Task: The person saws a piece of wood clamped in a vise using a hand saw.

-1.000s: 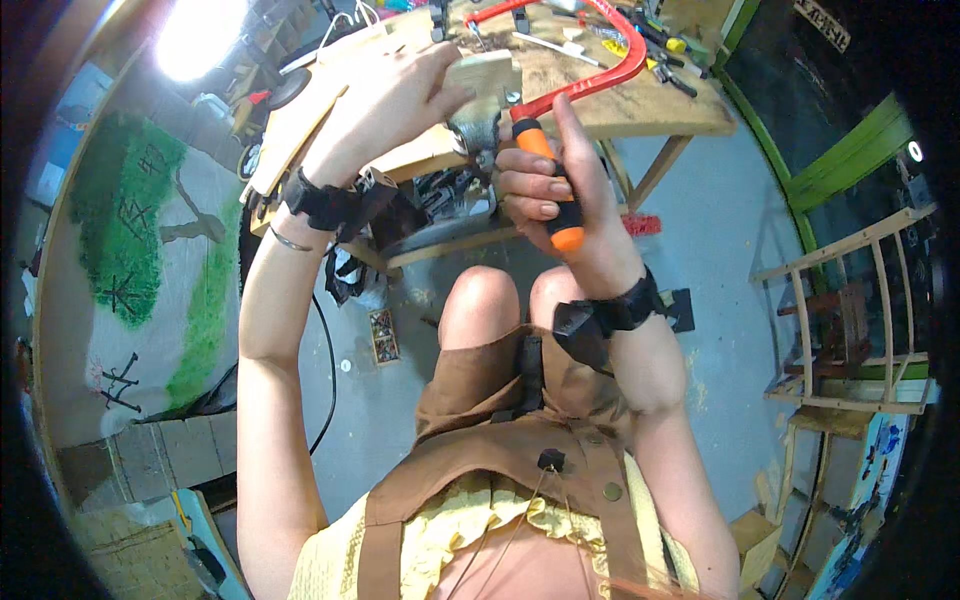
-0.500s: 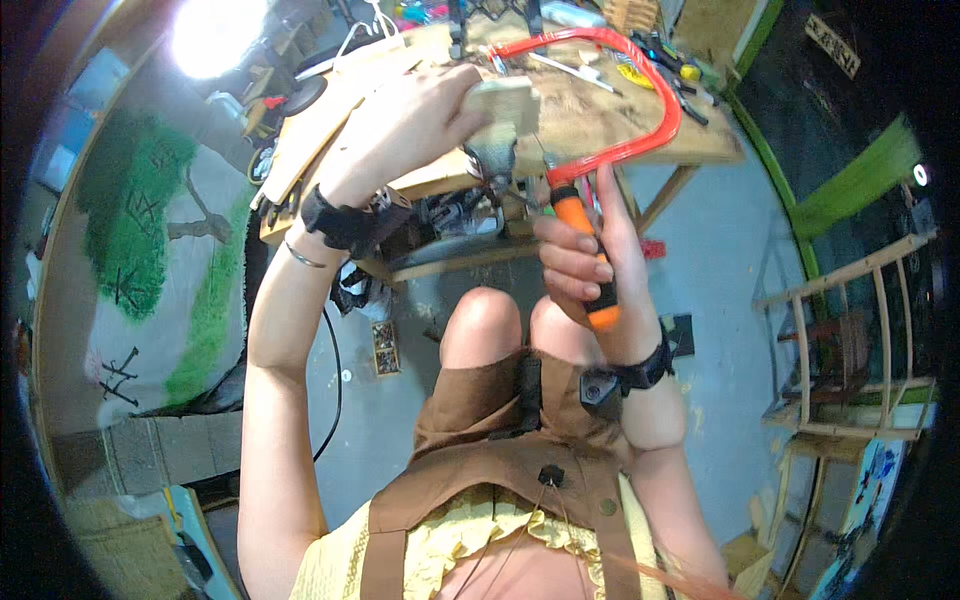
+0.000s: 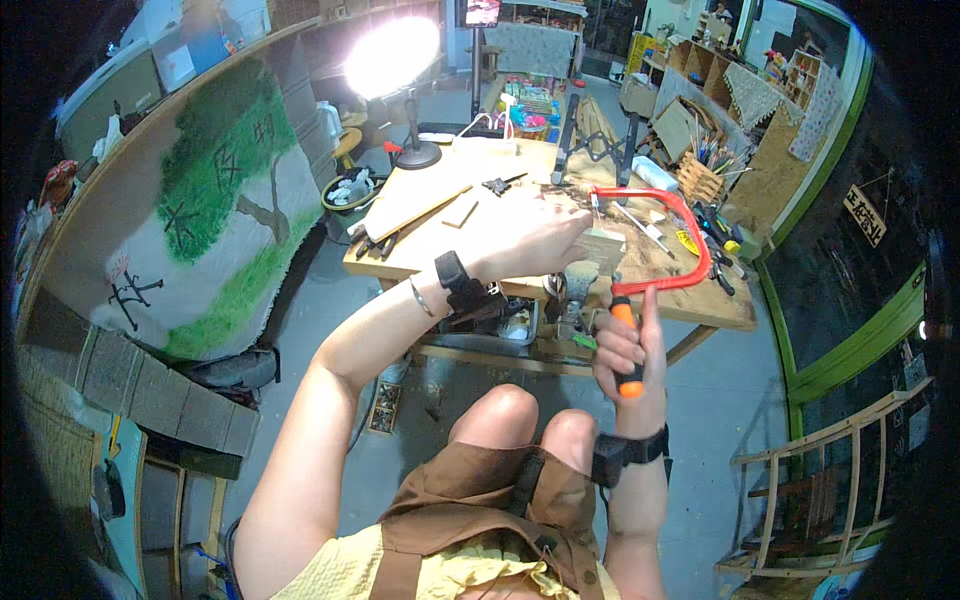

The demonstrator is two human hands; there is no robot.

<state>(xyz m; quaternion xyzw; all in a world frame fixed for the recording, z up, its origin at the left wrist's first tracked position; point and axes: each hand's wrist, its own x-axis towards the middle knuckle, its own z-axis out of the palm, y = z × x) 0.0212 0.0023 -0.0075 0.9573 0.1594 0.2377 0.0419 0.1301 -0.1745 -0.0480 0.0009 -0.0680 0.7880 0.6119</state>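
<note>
A saw with a red curved frame (image 3: 655, 285) and an orange-and-black handle is in my right hand (image 3: 632, 345). The fingers wrap the handle, and the thumb lies up along it toward the frame. My left hand (image 3: 545, 238) is closed over a pale wood block (image 3: 603, 248) at the near edge of the workbench. Beneath the block sits a greyish vise (image 3: 578, 283), partly covered by my hand. The saw frame stands to the right of the block; its thin blade is hard to make out, so I cannot tell whether it touches the wood.
The workbench (image 3: 735, 310) carries wood strips (image 3: 425, 215), a black stand (image 3: 600, 150) and hand tools (image 3: 720, 235) at the right. A bright lamp (image 3: 392, 58) glares at the back left. A wooden rack (image 3: 815, 480) stands at the right, and a painted cloth (image 3: 225, 220) hangs left.
The view has tilted up, showing more of the room behind the bench. The saw's handle is more upright in the picture. Both hands keep their holds.
</note>
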